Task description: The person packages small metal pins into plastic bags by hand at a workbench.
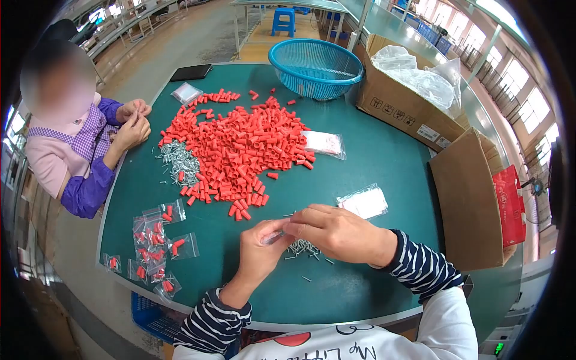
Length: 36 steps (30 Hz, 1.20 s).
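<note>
My left hand is closed on a small clear plastic bag, of which only a part shows between the fingers. Right beside it, my right hand has its fingertips pinched together at the bag's top; what they grip is hidden. Beneath my hands lies a small pile of screws, partly covered by them. Beyond is a big heap of red plastic caps. A stack of clear bags lies past my right hand. To the left, several small bags with red caps lie in a loose group.
A co-worker sits at the left edge, both hands together. Another screw pile adjoins the caps. A blue basket stands at the back; cardboard boxes line the right. A dark flat object and more bags lie farther off.
</note>
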Motion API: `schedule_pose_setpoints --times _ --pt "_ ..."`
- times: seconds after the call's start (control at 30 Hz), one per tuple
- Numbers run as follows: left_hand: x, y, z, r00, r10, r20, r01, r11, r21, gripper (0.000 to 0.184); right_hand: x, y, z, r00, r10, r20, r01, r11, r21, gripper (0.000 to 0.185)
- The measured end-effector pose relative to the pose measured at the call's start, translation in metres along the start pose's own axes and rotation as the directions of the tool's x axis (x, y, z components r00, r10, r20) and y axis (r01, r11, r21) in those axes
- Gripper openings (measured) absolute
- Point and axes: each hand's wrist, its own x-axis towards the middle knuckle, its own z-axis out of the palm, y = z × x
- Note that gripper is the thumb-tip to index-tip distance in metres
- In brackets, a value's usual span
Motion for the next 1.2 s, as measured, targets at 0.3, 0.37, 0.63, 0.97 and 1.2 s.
schedule_pose_setpoints --times 0.3,0.37,0.63,0.97,1.2 --pt "0.002 0.001 -0.001 1.000 -0.003 -0.003 0.003 0.997 -0.082 0.029 -0.013 0.003 -0.009 0.977 0.142 -0.158 -0.141 0.990 0.019 0.042" --pt "0.000 -0.001 0.000 0.999 0.039 0.007 -0.038 0.995 -0.088 0.030 -0.015 0.000 -0.003 0.982 0.140 -0.129 -0.137 0.990 0.028 0.042" --pt "0.001 -0.002 -0.002 0.989 0.143 0.049 -0.147 0.986 0.081 0.030 -0.018 0.002 0.007 0.982 0.189 0.021 -0.190 0.970 0.153 0.039" --pt "0.002 0.004 -0.001 0.991 0.130 0.027 -0.129 0.991 -0.041 0.030 -0.022 0.014 -0.011 0.983 0.185 -0.006 -0.178 0.956 0.234 0.042" --pt "0.003 0.008 -0.005 1.000 0.015 -0.027 -0.016 1.000 -0.026 0.028 -0.036 0.027 -0.012 0.902 0.431 -0.038 -0.415 0.886 0.207 0.023"
